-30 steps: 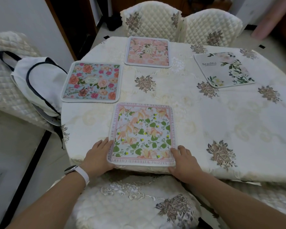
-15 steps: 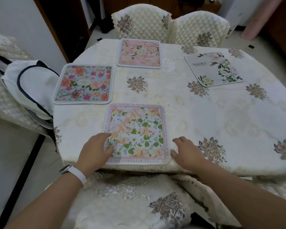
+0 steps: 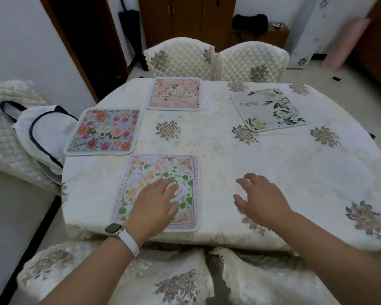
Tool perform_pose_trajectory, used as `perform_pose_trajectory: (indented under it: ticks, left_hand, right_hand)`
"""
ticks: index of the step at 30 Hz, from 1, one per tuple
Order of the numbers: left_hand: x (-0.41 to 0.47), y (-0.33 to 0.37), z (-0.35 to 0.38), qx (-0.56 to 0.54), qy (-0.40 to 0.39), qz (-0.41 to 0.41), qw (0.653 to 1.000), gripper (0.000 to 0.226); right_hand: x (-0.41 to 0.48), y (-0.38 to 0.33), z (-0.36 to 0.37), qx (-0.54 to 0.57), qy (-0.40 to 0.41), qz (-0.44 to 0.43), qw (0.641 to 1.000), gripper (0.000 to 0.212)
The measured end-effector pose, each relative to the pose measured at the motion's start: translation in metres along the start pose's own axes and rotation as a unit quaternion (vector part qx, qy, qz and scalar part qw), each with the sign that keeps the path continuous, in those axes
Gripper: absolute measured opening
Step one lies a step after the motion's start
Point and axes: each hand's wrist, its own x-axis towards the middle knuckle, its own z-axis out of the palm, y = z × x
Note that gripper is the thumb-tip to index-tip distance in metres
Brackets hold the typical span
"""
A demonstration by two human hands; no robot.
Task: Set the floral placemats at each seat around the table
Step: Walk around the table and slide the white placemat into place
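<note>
Several floral placemats lie flat on the cream tablecloth [image 3: 273,168]. The nearest, a peach-and-green placemat [image 3: 163,170] with a red text border, sits at the front edge. My left hand [image 3: 156,203] rests flat on it, fingers spread, holding nothing. My right hand [image 3: 260,197] hovers open over bare cloth to the right of that mat. A blue rose placemat [image 3: 103,132] lies at the left side, a pink placemat [image 3: 175,93] at the far edge, and a white "Beautiful" placemat [image 3: 267,110] at the far right, turned at an angle.
Two quilted chairs [image 3: 216,59] stand at the far side, and two more chair backs [image 3: 163,280] are just below my arms. A white bag with dark trim [image 3: 44,133] rests on a left chair. A dark cabinet [image 3: 185,20] stands behind.
My left hand slid from the near mat's left edge onto its surface. My right hand left the mat's right corner and moved right over bare cloth. The view tilted up.
</note>
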Motion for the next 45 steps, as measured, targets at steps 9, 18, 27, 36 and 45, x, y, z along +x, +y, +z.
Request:
perform_pose_trajectory:
  ticks: [9, 18, 27, 36, 45]
  left_hand:
    - [0.049, 0.163, 0.003, 0.038, -0.008, -0.017, 0.999, 0.062]
    - [0.106, 0.314, 0.016, 0.067, 0.012, 0.011, 0.998, 0.062]
    - [0.123, 0.371, 0.022, 0.052, 0.042, 0.061, 0.996, 0.054]
    - [0.166, 0.420, 0.047, 0.000, 0.031, 0.144, 0.989, 0.053]
    - [0.216, 0.540, 0.067, 0.038, 0.013, 0.210, 0.977, 0.053]
  right_hand:
    - [-0.031, 0.149, -0.038, 0.056, 0.031, -0.038, 0.997, 0.049]
    - [-0.065, 0.293, -0.064, 0.056, 0.024, -0.026, 0.998, 0.050]
    - [-0.096, 0.342, -0.074, 0.061, 0.024, 0.032, 0.997, 0.049]
    - [-0.141, 0.390, -0.084, 0.034, 0.020, 0.134, 0.990, 0.050]
    - [-0.181, 0.505, -0.072, 0.068, 0.039, 0.193, 0.978, 0.052]
